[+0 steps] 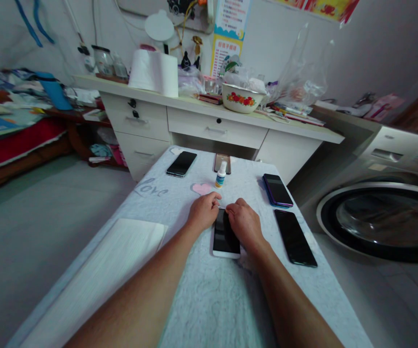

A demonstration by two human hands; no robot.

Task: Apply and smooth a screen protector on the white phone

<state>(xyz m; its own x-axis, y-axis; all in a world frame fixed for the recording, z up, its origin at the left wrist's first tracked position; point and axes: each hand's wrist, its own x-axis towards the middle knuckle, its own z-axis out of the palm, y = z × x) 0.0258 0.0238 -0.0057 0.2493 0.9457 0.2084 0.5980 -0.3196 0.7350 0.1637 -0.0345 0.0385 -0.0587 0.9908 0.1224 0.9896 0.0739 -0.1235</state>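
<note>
A white-framed smartphone (226,237) with a dark screen lies face up on the cloth-covered table in front of me. At its upper left corner is my left hand (204,211), fingers curled in and close together. My right hand (245,223) lies over the phone's upper right side, its fingertips pinched near the top edge. Whatever is between the fingers of either hand is too small or hidden to make out. Just beyond the hands stands a small white spray bottle (221,176) with a blue and yellow label.
Another phone (182,164) lies at the far left, and a brown-gold phone (225,167) behind the bottle. On the right are stacked phones (277,190) and a large black phone (295,238). A folded white cloth (111,270) covers the left side. A washing machine (379,164) stands right.
</note>
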